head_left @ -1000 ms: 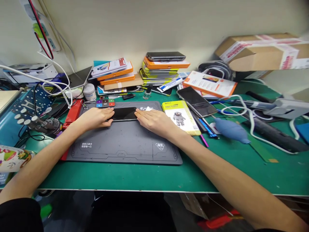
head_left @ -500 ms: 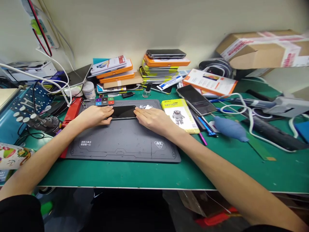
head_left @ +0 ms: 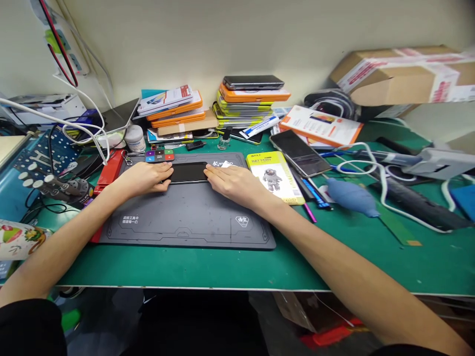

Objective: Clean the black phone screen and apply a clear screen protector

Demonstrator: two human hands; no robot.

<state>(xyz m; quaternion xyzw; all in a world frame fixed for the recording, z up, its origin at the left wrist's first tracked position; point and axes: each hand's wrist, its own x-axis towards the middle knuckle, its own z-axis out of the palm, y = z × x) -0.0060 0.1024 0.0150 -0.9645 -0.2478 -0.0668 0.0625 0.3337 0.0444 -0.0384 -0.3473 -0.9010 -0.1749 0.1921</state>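
While the dark phone [head_left: 189, 172] lies on the gray mat [head_left: 189, 212], left hand [head_left: 148, 178] and right hand [head_left: 228, 182] grip its opposite ends.

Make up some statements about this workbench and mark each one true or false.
1. The left hand and right hand are at opposite ends of a black-screened device. True.
2. The yellow battery package lies left of the gray mat. False: the package is at the mat's right side.
3. A dark device tops the stack with orange and yellow edges. True.
4. The right hand grips the blue bulb. False: the bulb lies on the green tabletop.
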